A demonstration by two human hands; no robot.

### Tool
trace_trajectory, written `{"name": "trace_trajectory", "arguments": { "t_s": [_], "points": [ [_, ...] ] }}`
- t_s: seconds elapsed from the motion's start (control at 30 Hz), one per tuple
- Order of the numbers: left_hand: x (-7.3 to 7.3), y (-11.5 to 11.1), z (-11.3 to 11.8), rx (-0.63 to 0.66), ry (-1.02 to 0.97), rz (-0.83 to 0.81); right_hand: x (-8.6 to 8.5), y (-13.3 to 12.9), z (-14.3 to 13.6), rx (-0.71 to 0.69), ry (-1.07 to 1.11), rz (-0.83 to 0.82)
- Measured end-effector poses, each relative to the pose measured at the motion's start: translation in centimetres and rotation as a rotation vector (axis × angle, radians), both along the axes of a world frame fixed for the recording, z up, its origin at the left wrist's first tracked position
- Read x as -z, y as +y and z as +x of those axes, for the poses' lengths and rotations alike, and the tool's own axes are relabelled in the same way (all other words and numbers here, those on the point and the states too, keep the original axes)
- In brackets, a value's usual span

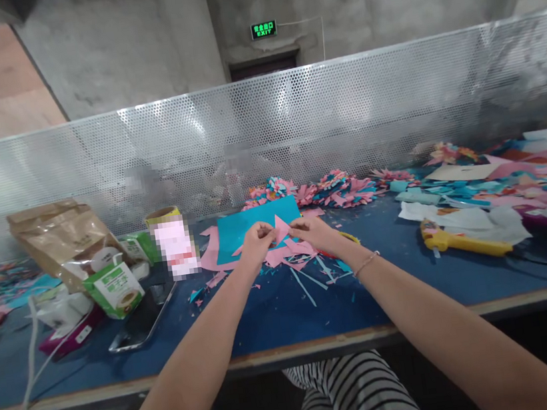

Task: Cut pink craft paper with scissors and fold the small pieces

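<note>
A small pink paper piece (pixel 281 228) is held up between my two hands, with a pointed tip on top. My left hand (pixel 260 239) pinches its left edge, and my right hand (pixel 313 232) pinches its right side. Behind them a blue sheet (pixel 241 231) lies on the blue tabletop (pixel 309 324), partly over pink paper (pixel 210 257). Pink scraps and thin pale strips (pixel 304 287) are scattered beneath and in front of the hands. A red and yellow object, mostly hidden, lies by my right hand.
A yellow glue gun (pixel 467 241) and paper scraps are on the right. A phone (pixel 142 318), green-white carton (pixel 114 290), purple tray (pixel 73 332) and brown bag (pixel 58 236) stand or lie left. Pink-blue paper clusters (pixel 345 189) sit before the perforated metal screen (pixel 342 112).
</note>
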State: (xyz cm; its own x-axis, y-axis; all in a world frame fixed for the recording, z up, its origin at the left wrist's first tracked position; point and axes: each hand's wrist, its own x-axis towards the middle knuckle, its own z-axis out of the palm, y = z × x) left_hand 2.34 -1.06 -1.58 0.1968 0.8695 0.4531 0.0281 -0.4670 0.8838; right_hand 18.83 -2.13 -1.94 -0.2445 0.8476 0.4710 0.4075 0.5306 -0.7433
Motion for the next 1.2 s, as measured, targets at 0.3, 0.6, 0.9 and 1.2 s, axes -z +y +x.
{"name": "trace_trajectory", "arguments": {
  "t_s": [0.3,0.6,0.9,1.2],
  "points": [
    [0.2,-0.1,0.6,0.046,0.041,-0.126,0.4,-0.1,-0.3,0.075,-0.039,0.064],
    [-0.4,-1.0,0.8,0.087,-0.019,-0.207,0.1,-0.6,-0.5,0.095,-0.057,0.082],
    [-0.7,-1.0,0.9,0.098,-0.093,-0.346,0.4,-0.3,-0.5,0.153,-0.038,0.072],
    [-1.2,-1.8,0.8,0.215,-0.114,-0.347,0.2,-1.1,-0.9,0.149,-0.159,0.230]
  ]
}}
